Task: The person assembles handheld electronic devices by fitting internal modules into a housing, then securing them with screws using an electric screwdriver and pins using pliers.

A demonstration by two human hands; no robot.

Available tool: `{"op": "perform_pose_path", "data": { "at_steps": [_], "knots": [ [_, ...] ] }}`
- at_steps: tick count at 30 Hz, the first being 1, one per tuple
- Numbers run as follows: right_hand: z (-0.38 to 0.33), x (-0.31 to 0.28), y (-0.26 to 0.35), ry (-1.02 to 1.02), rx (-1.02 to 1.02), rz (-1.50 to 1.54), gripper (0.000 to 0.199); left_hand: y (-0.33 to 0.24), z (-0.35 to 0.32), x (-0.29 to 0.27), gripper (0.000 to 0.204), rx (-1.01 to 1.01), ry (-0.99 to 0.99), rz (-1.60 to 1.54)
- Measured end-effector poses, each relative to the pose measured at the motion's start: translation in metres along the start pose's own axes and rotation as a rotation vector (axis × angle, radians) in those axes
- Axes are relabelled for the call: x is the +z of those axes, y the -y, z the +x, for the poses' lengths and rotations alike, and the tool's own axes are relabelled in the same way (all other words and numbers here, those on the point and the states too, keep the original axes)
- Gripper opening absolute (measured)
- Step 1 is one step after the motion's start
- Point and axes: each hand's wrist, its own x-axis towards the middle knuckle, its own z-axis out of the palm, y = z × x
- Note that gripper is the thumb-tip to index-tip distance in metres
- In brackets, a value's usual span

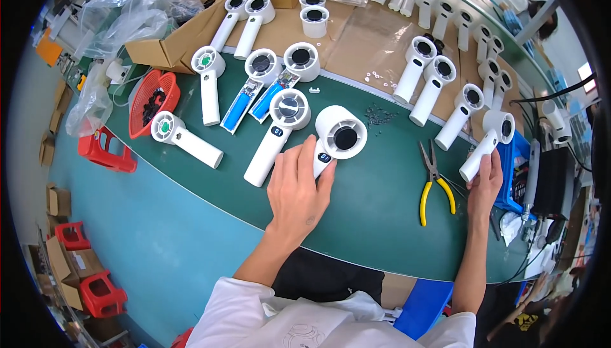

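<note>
My left hand (294,185) is closed round the handle of a white handheld fan (328,123), whose round head with a black centre faces up. A small display is lit on its handle. Just left of it lies another white fan (261,157), its display lit too. At the right end of the table my right hand (486,185) grips the handle of a third fan (478,157), head pointing away from me. Between my hands lie yellow-handled pliers (431,182), jaws pointing away. Small dark pieces (380,116) are scattered beyond them.
Two opened fans (242,107) show blue batteries. A red basket (135,119) of black parts stands at left, near cardboard boxes (172,50). Several finished-looking white fans (433,93) lie at the back right. A blue crate (507,176) sits beside my right hand.
</note>
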Motion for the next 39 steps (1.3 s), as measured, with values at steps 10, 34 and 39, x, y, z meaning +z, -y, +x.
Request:
{"op": "perform_pose_path", "data": {
  "at_steps": [10,34,39],
  "knots": [
    [0.0,0.001,0.002,-0.023,-0.011,0.005,0.054,0.0,0.003,-0.003,0.046,-0.043,0.161,0.114],
    [0.0,0.0,0.003,0.012,-0.01,0.038,0.056,0.041,0.022,-0.026,0.045,-0.258,0.055,0.053],
    [0.0,0.0,0.003,0.012,-0.027,0.035,0.054,0.043,0.025,-0.025,0.042,-0.271,0.118,0.046]
  ]
}}
